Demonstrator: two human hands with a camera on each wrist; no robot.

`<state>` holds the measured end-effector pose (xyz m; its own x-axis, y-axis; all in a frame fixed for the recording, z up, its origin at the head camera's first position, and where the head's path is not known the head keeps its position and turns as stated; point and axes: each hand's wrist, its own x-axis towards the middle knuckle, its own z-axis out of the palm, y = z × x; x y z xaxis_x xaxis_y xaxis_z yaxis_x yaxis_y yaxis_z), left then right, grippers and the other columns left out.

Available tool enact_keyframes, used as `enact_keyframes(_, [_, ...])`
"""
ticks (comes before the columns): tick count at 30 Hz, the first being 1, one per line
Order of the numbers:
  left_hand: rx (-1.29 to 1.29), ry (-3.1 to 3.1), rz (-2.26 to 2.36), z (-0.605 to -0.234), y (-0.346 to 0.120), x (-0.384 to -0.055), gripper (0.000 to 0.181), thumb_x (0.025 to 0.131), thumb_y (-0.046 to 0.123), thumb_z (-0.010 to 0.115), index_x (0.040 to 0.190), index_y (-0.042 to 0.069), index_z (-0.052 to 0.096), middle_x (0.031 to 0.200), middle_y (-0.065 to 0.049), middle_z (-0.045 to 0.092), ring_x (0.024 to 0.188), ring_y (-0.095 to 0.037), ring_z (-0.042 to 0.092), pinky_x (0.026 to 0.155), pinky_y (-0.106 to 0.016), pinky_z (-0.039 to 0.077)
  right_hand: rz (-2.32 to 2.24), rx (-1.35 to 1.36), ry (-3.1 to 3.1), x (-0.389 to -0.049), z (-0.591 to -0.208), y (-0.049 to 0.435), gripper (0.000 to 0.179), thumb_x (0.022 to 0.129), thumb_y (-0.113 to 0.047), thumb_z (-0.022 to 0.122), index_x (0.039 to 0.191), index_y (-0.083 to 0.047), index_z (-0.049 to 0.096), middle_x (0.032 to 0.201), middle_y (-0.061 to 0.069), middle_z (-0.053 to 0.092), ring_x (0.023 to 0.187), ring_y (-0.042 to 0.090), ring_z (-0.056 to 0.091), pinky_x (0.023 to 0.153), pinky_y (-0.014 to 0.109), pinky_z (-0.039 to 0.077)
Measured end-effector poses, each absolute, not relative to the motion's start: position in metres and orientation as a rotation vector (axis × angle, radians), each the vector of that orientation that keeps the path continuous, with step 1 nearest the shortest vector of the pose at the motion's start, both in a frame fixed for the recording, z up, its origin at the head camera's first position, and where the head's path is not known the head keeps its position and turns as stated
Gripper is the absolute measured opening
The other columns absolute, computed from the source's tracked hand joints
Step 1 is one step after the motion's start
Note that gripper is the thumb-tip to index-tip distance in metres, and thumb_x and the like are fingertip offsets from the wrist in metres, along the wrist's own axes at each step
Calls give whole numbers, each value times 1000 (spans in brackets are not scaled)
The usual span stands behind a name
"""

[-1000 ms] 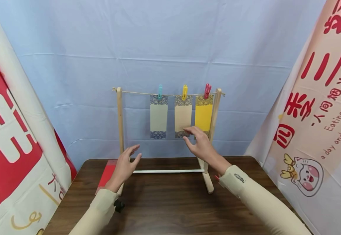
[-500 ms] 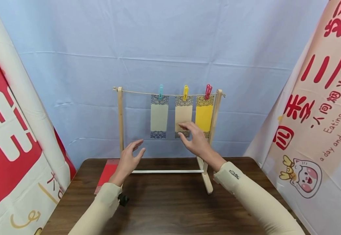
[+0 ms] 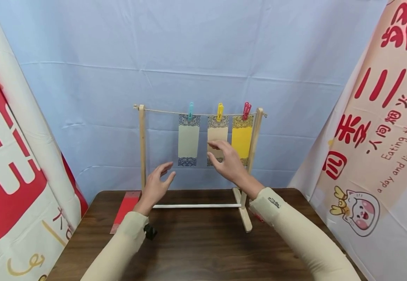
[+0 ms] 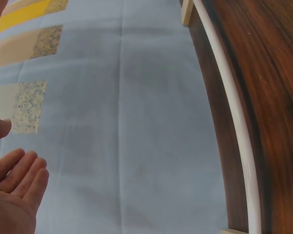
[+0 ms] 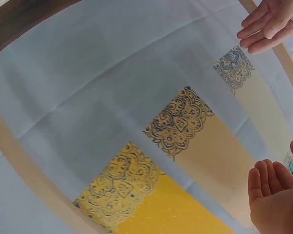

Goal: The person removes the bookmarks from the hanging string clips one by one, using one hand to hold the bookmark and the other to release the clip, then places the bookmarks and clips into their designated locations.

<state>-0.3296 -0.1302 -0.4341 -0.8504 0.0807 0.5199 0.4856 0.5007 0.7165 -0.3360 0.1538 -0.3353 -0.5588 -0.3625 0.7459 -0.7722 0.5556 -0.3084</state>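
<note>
A string [image 3: 168, 112] between two wooden posts carries three patterned-edge paper strips: pale green [image 3: 188, 140], beige [image 3: 217, 133] and yellow [image 3: 241, 141]. A teal clothespin [image 3: 191, 111], a yellow clothespin [image 3: 220, 112] and a red clothespin [image 3: 246, 111] pin them in that order. My right hand [image 3: 229, 163] is raised in front of the beige strip and hides part of it, fingers loosely bent, holding nothing. Lower and to the left, my left hand [image 3: 155, 188] hovers near the left post [image 3: 142, 148], thumb apart from its fingers, also holding nothing.
A white rod [image 3: 196, 205] joins the stand's feet on the dark wooden table [image 3: 203, 249]. On the left lies a flat red strip [image 3: 123, 212]. Something small and red [image 3: 259, 217] shows beside the right sleeve. Blue cloth [image 3: 203, 47] hangs behind.
My right hand has drifted left and upward in front of the beige strip. My left hand has shifted slightly right and up. The pinned strips hang as before.
</note>
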Motion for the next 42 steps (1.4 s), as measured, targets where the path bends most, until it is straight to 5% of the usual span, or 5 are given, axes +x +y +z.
enact_keyframes(42, [-492,-2407,-1286,-421,-113,-360,42,107,17,70,146,4,60,136,-19,69,127,-38,66,109,-54,52,802,990,-2089,-340,-271,119,41,104,-11,73,142,2,65,132,17,68,122,29,64,110,43,52])
